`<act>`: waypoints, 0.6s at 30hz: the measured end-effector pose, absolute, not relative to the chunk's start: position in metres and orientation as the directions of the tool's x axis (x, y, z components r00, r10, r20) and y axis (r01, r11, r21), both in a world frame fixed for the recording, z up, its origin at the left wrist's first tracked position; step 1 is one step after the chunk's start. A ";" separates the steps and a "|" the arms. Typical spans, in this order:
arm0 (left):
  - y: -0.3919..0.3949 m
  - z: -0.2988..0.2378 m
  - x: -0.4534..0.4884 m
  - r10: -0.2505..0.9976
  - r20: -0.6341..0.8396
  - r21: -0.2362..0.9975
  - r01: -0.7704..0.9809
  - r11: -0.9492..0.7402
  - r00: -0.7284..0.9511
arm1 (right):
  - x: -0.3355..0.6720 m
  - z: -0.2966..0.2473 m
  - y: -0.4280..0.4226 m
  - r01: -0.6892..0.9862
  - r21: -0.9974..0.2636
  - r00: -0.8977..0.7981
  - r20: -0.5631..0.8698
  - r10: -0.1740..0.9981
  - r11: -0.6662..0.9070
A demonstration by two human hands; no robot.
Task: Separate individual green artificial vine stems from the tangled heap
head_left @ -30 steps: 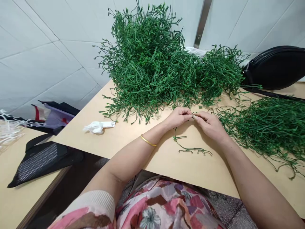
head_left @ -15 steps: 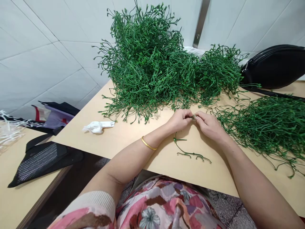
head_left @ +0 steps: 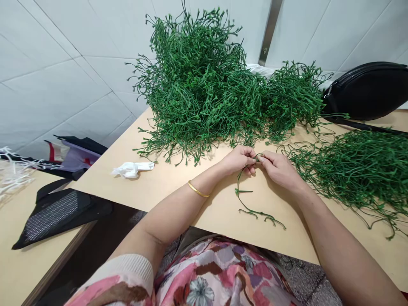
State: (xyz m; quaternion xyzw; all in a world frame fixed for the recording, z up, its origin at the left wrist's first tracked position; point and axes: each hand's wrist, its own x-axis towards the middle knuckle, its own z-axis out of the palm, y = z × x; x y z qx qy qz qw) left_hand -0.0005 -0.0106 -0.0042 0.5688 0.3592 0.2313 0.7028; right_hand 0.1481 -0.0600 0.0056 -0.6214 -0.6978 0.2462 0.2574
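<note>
Between my two hands, above the middle of the table, is a thin green artificial plant stem [head_left: 251,210]. My left hand [head_left: 241,160] pinches it between thumb and fingers, and my right hand [head_left: 276,166] pinches its upper end close by. From my left hand the stem hangs down in a curve, with a short straight spike partway along it and small branching tips near the table's front. My fingertips hide the exact spot where the stem is gripped. Behind my hands rises a large heap of similar green stems [head_left: 197,93].
A flatter pile of green stems [head_left: 360,170] lies to the right on the table [head_left: 165,187]. A black bag [head_left: 369,91] stands at the back right. Crumpled white tissue [head_left: 130,170] lies on the left, near a black mesh-patterned bag [head_left: 54,214] on a lower surface.
My fingers have shifted slightly, and a loop of the stem now shows between both hands. The hanging part has moved slightly down and to the right.
</note>
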 end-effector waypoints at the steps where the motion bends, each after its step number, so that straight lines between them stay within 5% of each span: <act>1: -0.011 -0.004 0.000 0.746 -0.240 0.969 0.109 0.221 0.622 | 0.148 0.006 -0.061 0.761 -0.638 -0.097 0.071 0.993 0.120; 8: -0.009 -0.005 0.002 0.757 -0.113 0.954 0.284 -0.099 0.643 | 0.147 0.005 -0.061 0.810 -0.581 -0.063 0.040 0.997 0.075; 11: -0.007 -0.004 -0.001 0.734 -0.120 0.980 0.200 -0.022 0.669 | 0.148 0.005 -0.059 0.743 -0.665 -0.067 0.037 0.997 0.074; 15: -0.004 0.003 -0.009 0.602 -0.176 0.980 0.081 0.183 0.779 | 0.154 0.009 -0.061 0.414 -0.906 -0.208 -0.003 0.978 0.085; 18: -0.006 0.011 -0.014 0.521 -0.153 0.976 0.047 0.211 0.840 | 0.158 0.015 -0.067 0.216 -0.974 -0.310 -0.006 0.951 0.065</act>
